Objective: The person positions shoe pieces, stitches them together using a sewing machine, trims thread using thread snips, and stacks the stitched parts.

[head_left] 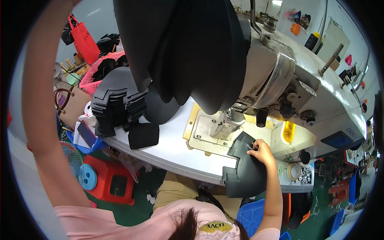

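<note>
My right hand is closed, thumb and fingers pinching the edge of a black notched panel. More than one layer seems to lie there, at the front edge of the white table, to the right of the sewing machine's needle area. My left arm is raised along the left side and runs out at the top, so its hand is out of view. Large black curved panels hang close in front at the top centre. What holds them up is not shown.
A stack of notched black pieces lies on the table's left, beside a small black square piece. A red stool stands on the floor. At the table's right end are a tape roll and a tray of bobbins.
</note>
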The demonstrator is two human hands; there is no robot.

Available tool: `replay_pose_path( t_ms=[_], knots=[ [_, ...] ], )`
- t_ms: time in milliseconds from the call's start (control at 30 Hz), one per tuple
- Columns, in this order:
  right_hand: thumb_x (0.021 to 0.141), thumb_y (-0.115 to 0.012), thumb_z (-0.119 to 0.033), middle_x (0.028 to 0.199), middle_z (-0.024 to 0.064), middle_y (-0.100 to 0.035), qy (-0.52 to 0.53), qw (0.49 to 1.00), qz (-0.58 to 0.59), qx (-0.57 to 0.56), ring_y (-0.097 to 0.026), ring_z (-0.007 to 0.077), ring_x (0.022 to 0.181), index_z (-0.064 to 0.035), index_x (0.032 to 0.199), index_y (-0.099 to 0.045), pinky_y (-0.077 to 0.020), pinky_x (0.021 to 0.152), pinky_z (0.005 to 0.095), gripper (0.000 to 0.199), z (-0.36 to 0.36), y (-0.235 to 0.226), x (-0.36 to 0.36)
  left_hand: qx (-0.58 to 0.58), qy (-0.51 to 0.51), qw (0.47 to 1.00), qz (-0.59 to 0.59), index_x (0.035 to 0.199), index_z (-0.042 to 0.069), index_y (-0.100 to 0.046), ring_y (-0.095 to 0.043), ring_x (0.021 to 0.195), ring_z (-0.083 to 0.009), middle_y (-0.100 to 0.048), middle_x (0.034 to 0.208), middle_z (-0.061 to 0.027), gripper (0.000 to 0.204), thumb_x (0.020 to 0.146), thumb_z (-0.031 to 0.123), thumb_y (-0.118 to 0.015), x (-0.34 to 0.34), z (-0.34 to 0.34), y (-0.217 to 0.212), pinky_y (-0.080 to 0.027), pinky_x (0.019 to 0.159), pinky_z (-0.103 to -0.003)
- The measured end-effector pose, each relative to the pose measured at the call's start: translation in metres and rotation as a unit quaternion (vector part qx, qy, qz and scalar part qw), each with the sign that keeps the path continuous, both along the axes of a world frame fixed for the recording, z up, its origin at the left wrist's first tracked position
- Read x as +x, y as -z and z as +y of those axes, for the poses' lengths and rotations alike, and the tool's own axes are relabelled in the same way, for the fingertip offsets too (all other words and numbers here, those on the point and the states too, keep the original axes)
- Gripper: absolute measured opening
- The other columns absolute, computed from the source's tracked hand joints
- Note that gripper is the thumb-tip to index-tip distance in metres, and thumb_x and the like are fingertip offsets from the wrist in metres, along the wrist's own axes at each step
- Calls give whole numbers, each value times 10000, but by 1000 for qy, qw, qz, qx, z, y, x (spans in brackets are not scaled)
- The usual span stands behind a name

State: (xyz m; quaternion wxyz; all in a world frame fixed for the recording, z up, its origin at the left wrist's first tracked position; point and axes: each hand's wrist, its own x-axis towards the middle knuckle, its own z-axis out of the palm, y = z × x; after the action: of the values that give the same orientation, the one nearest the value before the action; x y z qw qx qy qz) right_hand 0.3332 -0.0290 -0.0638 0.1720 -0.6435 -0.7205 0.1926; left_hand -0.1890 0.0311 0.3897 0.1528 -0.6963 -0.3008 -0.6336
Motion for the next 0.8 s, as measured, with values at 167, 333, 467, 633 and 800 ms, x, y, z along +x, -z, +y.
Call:
replay_pose_path(
  t_ms=[167, 333, 467, 633, 800],
  knots=[
    [624, -866, -193, 802, 147, -634, 30, 998, -37, 47, -631, 346, 787, -2, 781, -570, -491, 699, 419, 386, -11, -10, -12, -47, -126, 988, 71, 879, 0, -634, -559, 689, -134, -569, 746, -23, 96, 883, 83, -584, 14, -36, 168, -461, 647, -309],
    [736, -729, -102, 843, 144, -654, -3, 983, -149, 104, -647, 356, 797, -23, 788, -603, -514, 693, 441, 158, -26, -21, -29, -398, -82, 806, 431, 902, 26, -630, -597, 985, -304, -612, 949, -128, 163, 805, 146, -683, 5, -48, 384, -500, 788, -419],
    [756, -646, 0, 826, 153, -665, -5, 988, -36, 152, -650, 364, 759, -19, 833, -635, -516, 665, 418, 80, -33, -44, -35, -481, -163, 714, 483, 1079, 61, -620, -541, 1108, -357, -586, 1084, -154, 300, 811, 180, -685, -23, -40, 446, -471, 919, -425],
    [823, -642, 13, 813, 122, -657, -42, 967, 179, 175, -637, 255, 719, -2, 851, -631, -495, 674, 315, 34, -29, -83, -44, -464, -132, 757, 440, 1001, 51, -600, -545, 1072, -341, -565, 1040, -129, 277, 770, 143, -719, -24, -43, 441, -474, 897, -423],
    [850, -683, -86, 813, 58, -662, -57, 959, 232, 151, -608, 145, 768, -17, 936, -681, -480, 722, 278, 110, -9, -92, -65, -548, -28, 787, 280, 971, 27, -606, -578, 877, -244, -622, 891, -86, 206, 800, 92, -702, 0, -40, 391, -474, 784, -359]
  ],
)
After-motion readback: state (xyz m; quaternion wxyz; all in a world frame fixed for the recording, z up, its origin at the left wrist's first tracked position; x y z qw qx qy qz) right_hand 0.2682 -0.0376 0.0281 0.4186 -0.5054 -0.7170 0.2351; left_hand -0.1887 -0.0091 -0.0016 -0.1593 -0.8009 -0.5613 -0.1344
